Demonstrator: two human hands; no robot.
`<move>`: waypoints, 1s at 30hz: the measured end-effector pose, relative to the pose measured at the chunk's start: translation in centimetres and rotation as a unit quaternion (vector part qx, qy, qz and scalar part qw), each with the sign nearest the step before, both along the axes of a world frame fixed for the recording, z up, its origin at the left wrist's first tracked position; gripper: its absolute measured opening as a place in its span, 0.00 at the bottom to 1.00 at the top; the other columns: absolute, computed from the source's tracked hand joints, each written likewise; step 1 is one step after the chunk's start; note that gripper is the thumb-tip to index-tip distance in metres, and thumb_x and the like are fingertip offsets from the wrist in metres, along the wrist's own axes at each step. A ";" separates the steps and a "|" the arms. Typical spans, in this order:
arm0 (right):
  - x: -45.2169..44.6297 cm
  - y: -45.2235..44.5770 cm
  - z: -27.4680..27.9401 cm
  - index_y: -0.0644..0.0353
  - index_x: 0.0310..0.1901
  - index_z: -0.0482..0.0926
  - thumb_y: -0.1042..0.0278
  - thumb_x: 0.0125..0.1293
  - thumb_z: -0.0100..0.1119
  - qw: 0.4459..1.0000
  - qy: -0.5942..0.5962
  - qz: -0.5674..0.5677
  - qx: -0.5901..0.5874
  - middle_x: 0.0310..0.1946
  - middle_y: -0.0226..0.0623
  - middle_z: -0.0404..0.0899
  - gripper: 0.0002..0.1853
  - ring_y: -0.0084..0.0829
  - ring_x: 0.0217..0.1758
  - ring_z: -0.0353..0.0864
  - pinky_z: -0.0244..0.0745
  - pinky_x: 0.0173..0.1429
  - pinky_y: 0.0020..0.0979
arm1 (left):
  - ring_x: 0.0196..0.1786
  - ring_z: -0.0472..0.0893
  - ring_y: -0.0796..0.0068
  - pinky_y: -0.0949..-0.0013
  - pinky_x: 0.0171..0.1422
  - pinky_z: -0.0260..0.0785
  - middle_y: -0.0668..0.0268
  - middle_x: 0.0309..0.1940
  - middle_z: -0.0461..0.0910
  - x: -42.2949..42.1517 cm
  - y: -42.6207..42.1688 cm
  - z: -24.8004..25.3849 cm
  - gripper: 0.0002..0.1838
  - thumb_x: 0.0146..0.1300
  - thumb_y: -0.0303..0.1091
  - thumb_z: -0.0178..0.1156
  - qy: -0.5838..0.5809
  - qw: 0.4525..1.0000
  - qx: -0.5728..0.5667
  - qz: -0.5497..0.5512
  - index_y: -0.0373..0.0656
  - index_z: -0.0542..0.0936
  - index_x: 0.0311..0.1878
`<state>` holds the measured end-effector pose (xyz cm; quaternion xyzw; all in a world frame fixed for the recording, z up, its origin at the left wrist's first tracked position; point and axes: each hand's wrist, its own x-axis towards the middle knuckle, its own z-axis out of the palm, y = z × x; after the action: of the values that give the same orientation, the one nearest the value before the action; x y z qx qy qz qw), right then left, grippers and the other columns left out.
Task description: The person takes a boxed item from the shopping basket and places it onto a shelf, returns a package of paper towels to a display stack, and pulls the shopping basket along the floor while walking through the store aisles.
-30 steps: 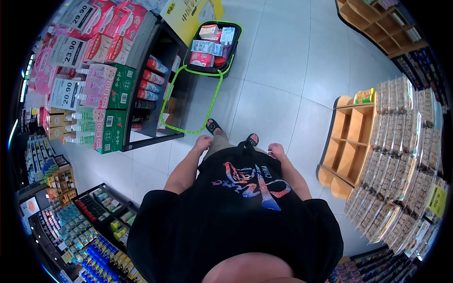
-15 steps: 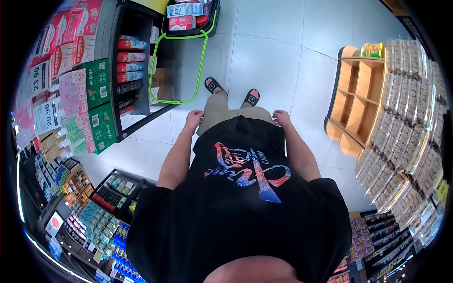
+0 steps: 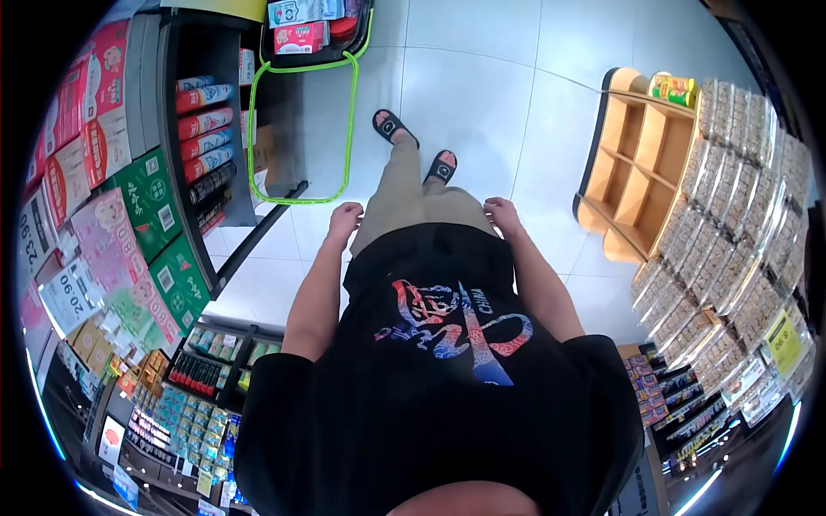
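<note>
My left hand (image 3: 346, 221) hangs beside my left thigh, its fingers loosely curled and nothing seen in it. On the other side my right hand (image 3: 502, 215) hangs by my right hip, loose too and holding nothing that shows. Ahead on the left stands a black shopping basket (image 3: 311, 60) with a bright green rim and a long green handle (image 3: 352, 129) tipped toward me. Inside it lie a pink box (image 3: 298, 38), a pale blue and white pack (image 3: 293, 11) and a round red item (image 3: 343, 29). Neither hand touches the basket or its handle.
A shelf unit (image 3: 243, 251) on my left carries spray cans (image 3: 204, 123) and green boxes (image 3: 155, 203). To my right are a wooden compartment stand (image 3: 631, 162) with a yellow-green canister (image 3: 672, 89) and stacked clear-wrapped brown packs (image 3: 736, 189). Pale floor tiles (image 3: 465, 82) stretch ahead.
My feet have changed position in a step. The basket and left shelves sit further left in view, and the wooden stand has also shifted left. Both hands still hang at my sides.
</note>
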<state>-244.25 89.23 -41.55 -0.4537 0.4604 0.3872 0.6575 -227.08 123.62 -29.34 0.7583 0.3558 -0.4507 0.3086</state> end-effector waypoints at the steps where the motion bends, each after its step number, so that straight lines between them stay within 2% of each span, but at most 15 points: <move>1: 1.4 0.1 0.1 0.68 0.47 0.76 0.66 0.57 0.56 1.000 -0.020 0.008 0.001 0.36 0.40 0.78 0.17 0.29 0.33 0.78 0.74 0.37 0.28 | 0.37 0.77 0.74 0.73 0.39 0.68 0.65 0.36 0.79 0.7 0.3 -0.3 0.15 0.58 0.37 0.57 -0.005 0.999 -0.009 0.034 0.39 0.78 0.44; 6: 8.2 -0.4 0.5 0.67 0.45 0.76 0.66 0.56 0.56 0.999 -0.034 -0.003 -0.009 0.35 0.38 0.78 0.17 0.28 0.34 0.77 0.73 0.37 0.28 | 0.36 0.77 0.76 0.73 0.38 0.67 0.67 0.35 0.78 7.1 -0.4 0.1 0.15 0.58 0.38 0.57 -0.047 0.997 -0.046 0.034 0.39 0.77 0.45; 10: 13.0 -1.1 0.4 0.66 0.43 0.77 0.67 0.57 0.56 0.989 -0.105 0.048 -0.095 0.32 0.35 0.78 0.15 0.25 0.33 0.75 0.72 0.36 0.26 | 0.35 0.77 0.77 0.74 0.37 0.67 0.68 0.34 0.78 11.1 0.7 0.4 0.15 0.58 0.39 0.57 -0.081 0.994 -0.060 0.038 0.40 0.77 0.44; 12: 15.4 -1.7 1.2 0.66 0.43 0.78 0.67 0.57 0.56 0.979 -0.137 0.064 -0.138 0.31 0.34 0.77 0.14 0.24 0.32 0.75 0.71 0.36 0.26 | 0.39 0.78 0.74 0.71 0.43 0.69 0.66 0.39 0.79 12.1 2.0 0.4 0.15 0.61 0.39 0.55 -0.059 0.997 -0.028 0.030 0.42 0.75 0.48; 15: 18.3 -2.8 2.5 0.65 0.41 0.78 0.67 0.58 0.56 0.971 -0.171 0.043 -0.162 0.29 0.32 0.77 0.13 0.23 0.31 0.73 0.70 0.36 0.25 | 0.38 0.78 0.75 0.72 0.42 0.69 0.66 0.38 0.79 12.9 3.2 0.5 0.15 0.59 0.38 0.56 -0.067 0.997 -0.026 0.034 0.42 0.76 0.47; 18: 19.4 -3.7 3.5 0.66 0.41 0.78 0.66 0.59 0.56 0.967 -0.184 0.074 -0.162 0.30 0.33 0.77 0.13 0.24 0.32 0.74 0.71 0.39 0.26 | 0.38 0.78 0.75 0.73 0.41 0.68 0.67 0.38 0.79 13.8 2.1 1.1 0.14 0.58 0.38 0.56 -0.071 0.996 -0.029 0.040 0.42 0.77 0.45; 20: 19.8 -4.5 4.4 0.67 0.38 0.79 0.64 0.56 0.53 0.960 -0.185 0.132 -0.163 0.33 0.45 0.80 0.15 0.32 0.39 0.78 0.71 0.47 0.30 | 0.33 0.76 0.79 0.76 0.36 0.67 0.68 0.31 0.78 14.7 -0.3 1.7 0.12 0.58 0.37 0.56 -0.099 0.993 -0.070 0.011 0.40 0.78 0.41; 22: 19.1 -5.8 4.6 0.66 0.37 0.79 0.62 0.56 0.53 0.953 -0.227 0.154 -0.128 0.33 0.46 0.80 0.14 0.35 0.38 0.78 0.71 0.47 0.31 | 0.34 0.77 0.79 0.76 0.38 0.67 0.69 0.31 0.78 15.8 -3.1 2.8 0.12 0.59 0.40 0.57 -0.089 0.981 -0.171 0.016 0.41 0.78 0.40; 24: 19.7 -7.5 6.3 0.65 0.35 0.78 0.62 0.56 0.54 0.927 -0.250 0.220 -0.174 0.32 0.46 0.79 0.13 0.40 0.38 0.78 0.71 0.47 0.33 | 0.32 0.75 0.82 0.76 0.38 0.67 0.70 0.27 0.76 17.2 -6.6 4.1 0.11 0.60 0.40 0.57 -0.047 0.967 -0.250 -0.008 0.42 0.77 0.38; 25: 19.8 -8.6 6.4 0.65 0.36 0.78 0.63 0.58 0.53 0.897 -0.304 0.235 -0.219 0.32 0.48 0.79 0.12 0.41 0.37 0.78 0.72 0.46 0.33 | 0.32 0.76 0.82 0.76 0.39 0.67 0.70 0.27 0.77 18.3 -8.9 5.3 0.11 0.61 0.39 0.57 -0.022 0.966 -0.257 -0.018 0.42 0.78 0.37; 26: 20.5 -9.9 6.8 0.65 0.37 0.78 0.65 0.60 0.52 0.932 -0.257 0.189 -0.172 0.32 0.48 0.79 0.12 0.39 0.35 0.79 0.72 0.44 0.32 | 0.32 0.76 0.81 0.76 0.39 0.68 0.70 0.26 0.77 18.9 -10.9 6.3 0.11 0.61 0.39 0.56 0.003 0.964 -0.264 -0.030 0.41 0.78 0.37; 27: 20.9 -11.1 6.8 0.67 0.36 0.78 0.66 0.61 0.51 0.932 -0.274 0.160 -0.175 0.28 0.45 0.80 0.12 0.34 0.31 0.78 0.73 0.39 0.30 | 0.35 0.77 0.80 0.75 0.42 0.68 0.69 0.28 0.78 18.9 -11.8 5.4 0.11 0.61 0.39 0.56 -0.034 0.956 -0.277 -0.094 0.41 0.79 0.37; 28: 22.6 -12.7 8.6 0.68 0.36 0.79 0.69 0.59 0.51 0.952 -0.210 0.190 -0.118 0.23 0.40 0.78 0.11 0.30 0.27 0.77 0.73 0.34 0.30 | 0.38 0.78 0.78 0.74 0.45 0.68 0.67 0.30 0.80 19.1 -12.6 4.5 0.11 0.61 0.39 0.56 -0.073 0.942 -0.286 -0.159 0.41 0.80 0.37; 29: 24.2 -13.8 10.5 0.68 0.33 0.80 0.72 0.57 0.52 0.954 -0.221 0.166 -0.118 0.21 0.36 0.77 0.09 0.28 0.24 0.75 0.72 0.30 0.29 | 0.39 0.77 0.76 0.75 0.46 0.67 0.68 0.31 0.79 19.8 -13.9 4.6 0.08 0.61 0.36 0.55 -0.078 0.944 -0.258 -0.189 0.42 0.78 0.37; 30: 25.5 -15.6 10.0 0.66 0.35 0.81 0.73 0.56 0.53 0.965 -0.163 0.186 -0.081 0.22 0.38 0.78 0.09 0.26 0.24 0.75 0.71 0.29 0.28 | 0.41 0.77 0.75 0.77 0.46 0.65 0.69 0.32 0.79 20.9 -15.3 5.3 0.06 0.61 0.34 0.54 -0.087 0.945 -0.226 -0.219 0.44 0.77 0.38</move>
<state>-218.71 73.67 -31.51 -0.6404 0.2845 0.3851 0.6006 -206.21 108.34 -24.04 0.7640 0.0414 -0.5080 0.3957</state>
